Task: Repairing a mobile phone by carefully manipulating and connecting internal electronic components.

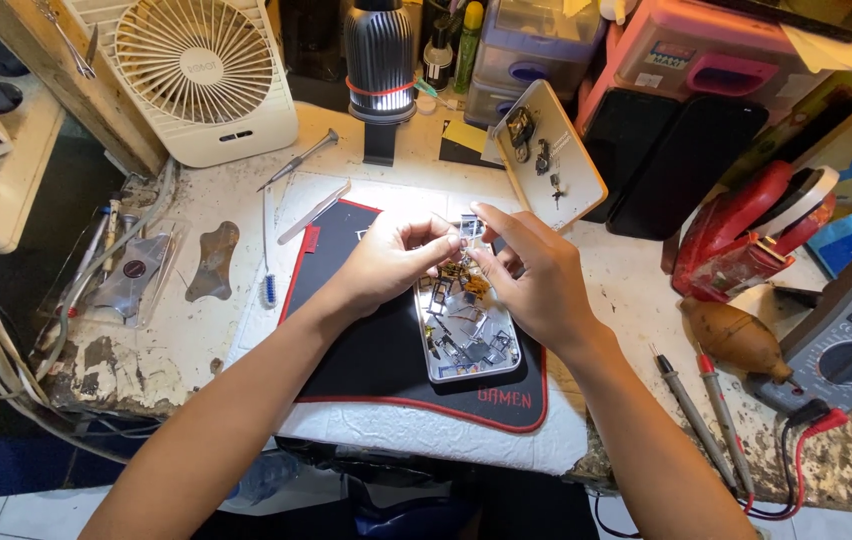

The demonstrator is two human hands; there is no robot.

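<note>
A: What are the 2 hands doing?

B: The left hand (pixel 391 262) and the right hand (pixel 536 275) are meeting over an opened phone (pixel 466 335). Both are pinching 1 tiny metal part (pixel 470 228) between thumb and finger, so both are closed tight on it, just above the top end of the phone.

A: Where is the phone lying?

B: It is lying flat on a black mat with a red edge (pixel 366 350), in the middle of the worn workbench (pixel 176 330).

A: Is the little part heavy?

B: I am guessing it is very light, thin and easy to bend or drop. Holding it by its edges looks safest. The phone's insides look easy to break too.

A: What boxes and labels are sitting around?

B: A pink plastic box (pixel 696 50) with a small pale label is standing at the back right, and see-through drawers with purple fronts (pixel 526 50) are sitting beside it. The mat is showing red letters near its front edge. A grey meter (pixel 851 330) with red and black probes (pixel 711 410) is lying at the right, and a white fan (pixel 196 70) is standing at the back left.
</note>
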